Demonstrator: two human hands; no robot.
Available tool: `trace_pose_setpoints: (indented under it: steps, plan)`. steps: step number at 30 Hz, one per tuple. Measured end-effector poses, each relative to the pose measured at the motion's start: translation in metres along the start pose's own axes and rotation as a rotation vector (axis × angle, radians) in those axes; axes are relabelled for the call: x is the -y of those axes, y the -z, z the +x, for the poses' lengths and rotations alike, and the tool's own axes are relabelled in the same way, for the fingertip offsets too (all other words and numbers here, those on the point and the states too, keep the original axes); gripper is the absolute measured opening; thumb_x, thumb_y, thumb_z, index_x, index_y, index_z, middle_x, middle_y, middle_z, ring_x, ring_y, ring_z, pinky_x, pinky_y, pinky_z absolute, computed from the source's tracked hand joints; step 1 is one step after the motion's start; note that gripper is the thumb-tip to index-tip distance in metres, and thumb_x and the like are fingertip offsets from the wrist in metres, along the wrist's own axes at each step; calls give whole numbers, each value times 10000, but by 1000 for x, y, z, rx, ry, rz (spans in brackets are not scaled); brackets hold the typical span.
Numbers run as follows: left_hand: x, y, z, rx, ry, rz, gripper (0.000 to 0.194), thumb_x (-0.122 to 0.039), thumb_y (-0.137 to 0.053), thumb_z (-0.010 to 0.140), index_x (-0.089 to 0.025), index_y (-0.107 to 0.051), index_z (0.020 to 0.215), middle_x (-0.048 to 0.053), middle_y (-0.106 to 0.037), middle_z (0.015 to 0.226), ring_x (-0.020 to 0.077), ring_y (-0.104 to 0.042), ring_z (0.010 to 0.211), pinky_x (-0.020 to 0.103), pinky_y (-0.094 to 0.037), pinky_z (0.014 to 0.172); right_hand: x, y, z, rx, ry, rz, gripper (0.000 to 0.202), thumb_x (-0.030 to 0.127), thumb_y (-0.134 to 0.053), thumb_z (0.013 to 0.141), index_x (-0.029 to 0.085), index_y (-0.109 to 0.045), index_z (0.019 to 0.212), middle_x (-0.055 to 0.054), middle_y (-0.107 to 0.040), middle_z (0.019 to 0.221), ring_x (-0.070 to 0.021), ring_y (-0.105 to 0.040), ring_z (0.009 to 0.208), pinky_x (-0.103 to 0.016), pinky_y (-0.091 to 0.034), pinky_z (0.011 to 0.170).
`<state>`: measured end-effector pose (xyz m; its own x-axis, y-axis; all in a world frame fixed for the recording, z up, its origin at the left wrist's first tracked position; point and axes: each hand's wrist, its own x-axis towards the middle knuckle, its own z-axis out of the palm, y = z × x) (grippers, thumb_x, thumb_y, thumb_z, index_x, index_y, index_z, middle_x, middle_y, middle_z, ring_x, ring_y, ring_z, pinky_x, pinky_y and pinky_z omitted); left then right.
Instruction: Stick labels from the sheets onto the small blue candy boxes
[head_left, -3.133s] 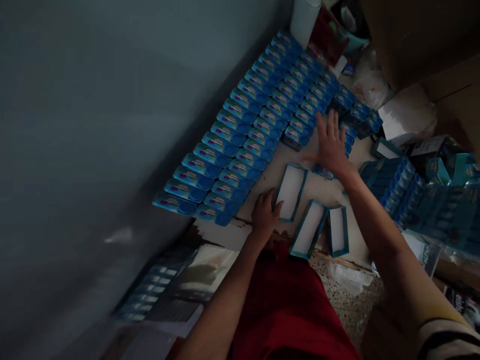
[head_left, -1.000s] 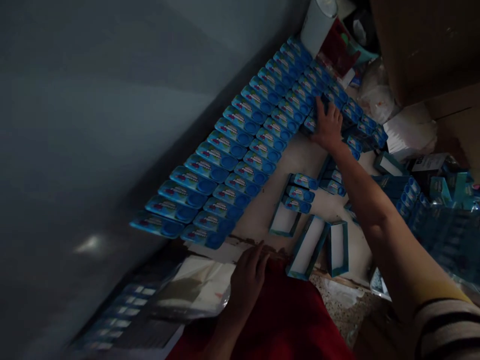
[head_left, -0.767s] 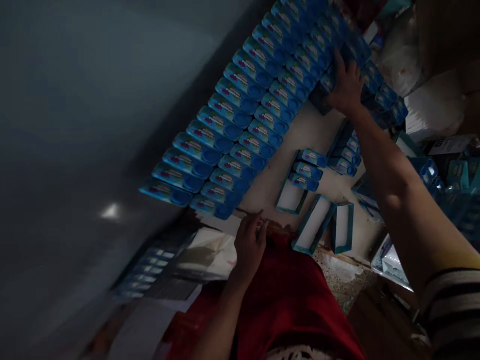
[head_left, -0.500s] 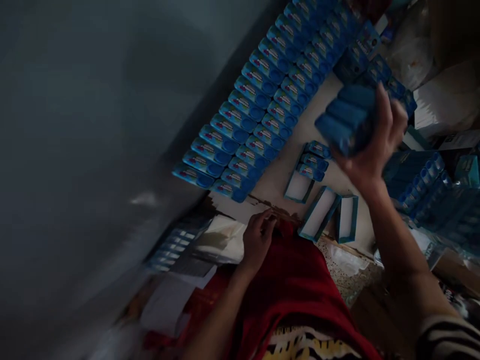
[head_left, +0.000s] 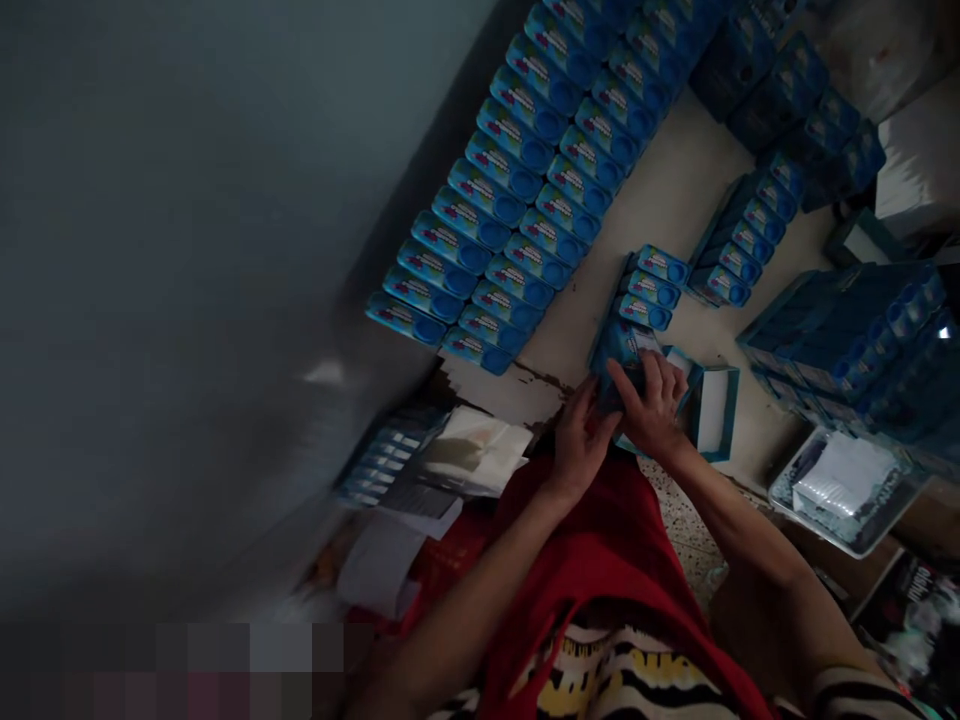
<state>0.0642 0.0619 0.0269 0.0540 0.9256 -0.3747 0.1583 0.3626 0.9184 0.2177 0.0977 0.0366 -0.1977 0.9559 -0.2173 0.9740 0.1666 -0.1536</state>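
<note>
At the table's near edge, both hands close round a bunch of small blue packs (head_left: 619, 352) in dim light. My right hand (head_left: 654, 405) grips them from the right, fingers over their far side. My left hand (head_left: 581, 440) pinches their near left end, fingertips partly hidden. Just beyond stand three blue packs (head_left: 654, 288) with printed tops, in the far half of a shallow carton tray that the hands and packs mostly cover. An open white-lined carton tray (head_left: 716, 410) lies right of my right hand, and another is partly hidden behind it.
Long rows of blue packs (head_left: 517, 240) line the wall side. A filled tray of packs (head_left: 750, 240) stands farther back, with stacked packs (head_left: 847, 340) at right. A clear plastic tub (head_left: 847, 490) holds white sheets. Papers (head_left: 476, 445) lie at left.
My right hand has brought the blue packs down and left to the near carton tray. My left hand has moved right to meet them. The camera view has shifted.
</note>
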Motion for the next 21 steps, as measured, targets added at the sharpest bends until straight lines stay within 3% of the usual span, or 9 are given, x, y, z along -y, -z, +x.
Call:
trace_pose_setpoints:
  steps: [4, 7, 9, 12, 14, 17, 19, 21]
  plan:
    - [11, -3, 11, -76, -59, 137, 568, -526, -595, 1048, -210, -558, 1518, 184, -613, 1521, 296, -580, 1442, 505, -476, 1225, 4, 2, 11, -86, 0, -57, 600, 401, -578, 1014, 439, -514, 1609, -135, -567, 1597, -419, -495, 1500, -658, -369, 1202]
    - [14, 2, 29, -107, -167, 216, 557, -540, -598, 1044, -203, -570, 1486, 190, -574, 1562, 301, -537, 1484, 508, -457, 1241, 3, 13, 24, -106, 35, -68, 670, 451, -611, 1006, 328, -479, 1651, -183, -538, 1609, -404, -503, 1481, -610, -373, 1212]
    - [18, 1, 45, -110, -247, 234, 611, -536, -559, 1063, -193, -490, 1565, 203, -512, 1627, 304, -472, 1547, 517, -411, 1278, -2, 17, 29, -116, 100, -81, 703, 460, -640, 992, 319, -465, 1658, -180, -483, 1661, -399, -453, 1526, -595, -343, 1240]
    - [28, -10, 68, -64, -298, 244, 646, -512, -430, 1111, -199, -351, 1671, 198, -419, 1709, 304, -327, 1642, 547, -330, 1327, -12, 9, 31, -149, 123, -133, 685, 430, -635, 1000, 330, -463, 1656, -157, -392, 1736, -402, -328, 1619, -623, -259, 1284]
    - [33, -24, 78, -50, -291, 235, 590, -482, -342, 1134, -219, -391, 1660, 167, -436, 1708, 288, -288, 1661, 549, -301, 1342, -18, 0, 33, -149, 114, -141, 672, 430, -610, 1014, 291, -463, 1656, -172, -373, 1747, -411, -287, 1641, -663, -214, 1296]
    - [31, -36, 80, -106, -250, 211, 570, -500, -313, 1136, -209, -499, 1590, 159, -549, 1619, 270, -416, 1597, 520, -363, 1318, -22, 2, 36, -73, 120, -118, 707, 437, -589, 1024, 219, -417, 1675, -216, -346, 1751, -430, -265, 1649, -741, -153, 1291]
    - [24, -25, 70, -144, -223, 217, 567, -533, -341, 1129, -192, -571, 1519, 168, -618, 1541, 258, -550, 1490, 476, -472, 1240, -19, 19, 36, -17, 127, -89, 762, 453, -615, 1012, 186, -380, 1686, -248, -281, 1768, -457, -228, 1656, -781, -161, 1272]
    - [16, 6, 55, -216, -228, 269, 519, -525, -374, 1126, -197, -650, 1418, 162, -684, 1446, 241, -642, 1372, 437, -539, 1159, -8, 40, 36, -21, 149, -9, 810, 476, -652, 995, 173, -359, 1687, -266, -209, 1784, -468, -195, 1663, -770, -239, 1263]
